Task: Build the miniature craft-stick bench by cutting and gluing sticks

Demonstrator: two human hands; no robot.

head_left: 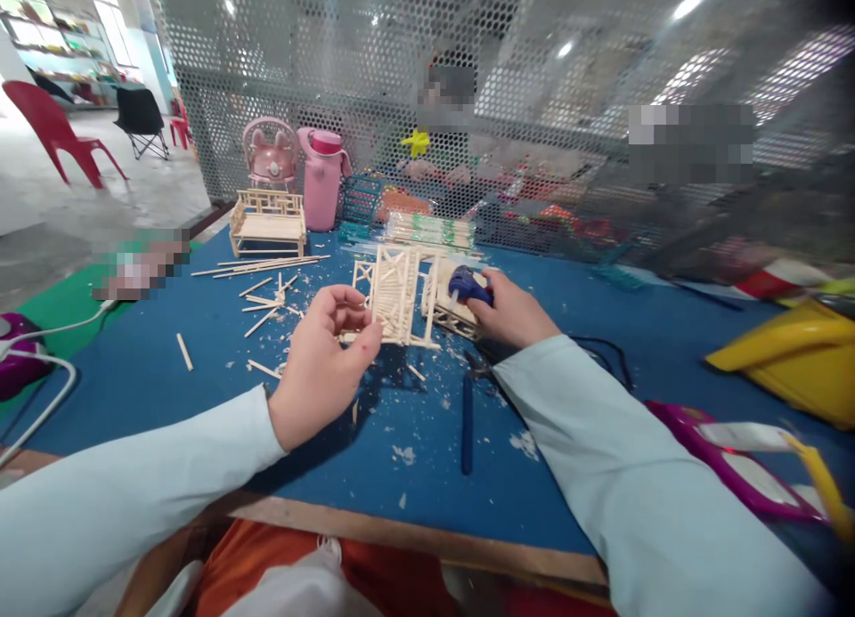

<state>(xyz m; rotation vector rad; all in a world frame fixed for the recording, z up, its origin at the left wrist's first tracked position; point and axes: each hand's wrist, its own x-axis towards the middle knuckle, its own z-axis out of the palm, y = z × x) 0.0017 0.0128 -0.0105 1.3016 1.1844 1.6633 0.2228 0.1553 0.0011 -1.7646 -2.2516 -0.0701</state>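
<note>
Tabletop [220, 394]: blue, pale-flecked. Stick model [394, 283]: pale cream. Glue gun [471, 285]: dark blue. Pliers handle [467, 430]: blue. Flask [321, 188]: pink. Sleeves [166, 466]: pale blue. Screen [321, 65]: grey, perforated dot pattern.

Plain, pale blue long sleeves [153, 461] cover both arms and end at the wrists, the right one creased along its length. The left hand [321, 363] and right hand [519, 312] are bare. Lower down, orange cloth [244, 564] shows around a whitish-grey garment [300, 592], with a bunched white cord [328, 546] at its top.
</note>
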